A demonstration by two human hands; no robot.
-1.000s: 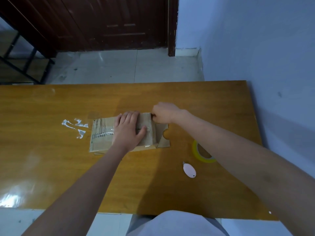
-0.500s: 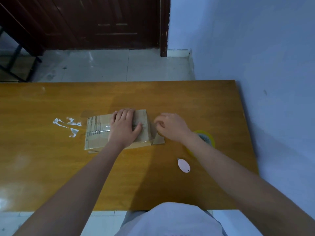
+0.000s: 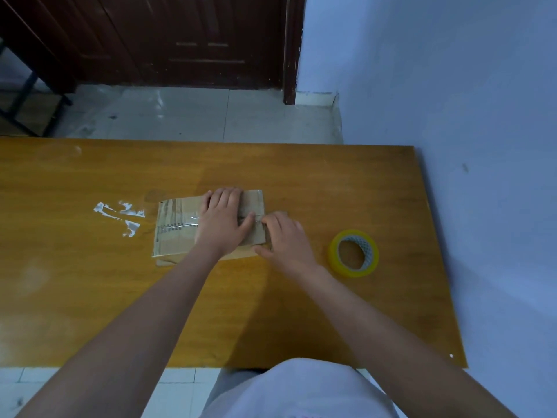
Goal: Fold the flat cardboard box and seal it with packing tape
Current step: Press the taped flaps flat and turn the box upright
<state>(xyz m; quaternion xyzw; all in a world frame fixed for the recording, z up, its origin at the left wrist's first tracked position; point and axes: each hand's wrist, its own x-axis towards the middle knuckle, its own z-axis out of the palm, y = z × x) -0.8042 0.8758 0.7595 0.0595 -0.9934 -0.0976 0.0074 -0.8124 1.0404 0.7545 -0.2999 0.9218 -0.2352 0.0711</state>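
The cardboard box (image 3: 180, 227) lies flattened near the middle of the wooden desk (image 3: 331, 182), with strips of clear tape shining across its top. The left hand (image 3: 221, 221) lies palm down on the right half of the box, its fingers (image 3: 224, 197) straight and spread toward the far edge and the thumb stretched to the right. The right hand (image 3: 284, 236) sits at the box's right edge, just beside the left thumb; its fingers (image 3: 271, 218) are bent down onto the taped edge, and it cannot be told whether they pinch the tape or only press it. The right thumb lies along the near right corner of the box.

To the right of the hands, apart from the box, a roll of yellow packing tape (image 3: 353, 253) lies flat on the desk. To the left of the box, scraps of clear tape (image 3: 120, 214) are stuck to the desk top. Beyond the desk's far edge are a pale tiled floor (image 3: 196, 116), a dark wooden door (image 3: 180, 37), and a blue wall (image 3: 437, 86) on the right.
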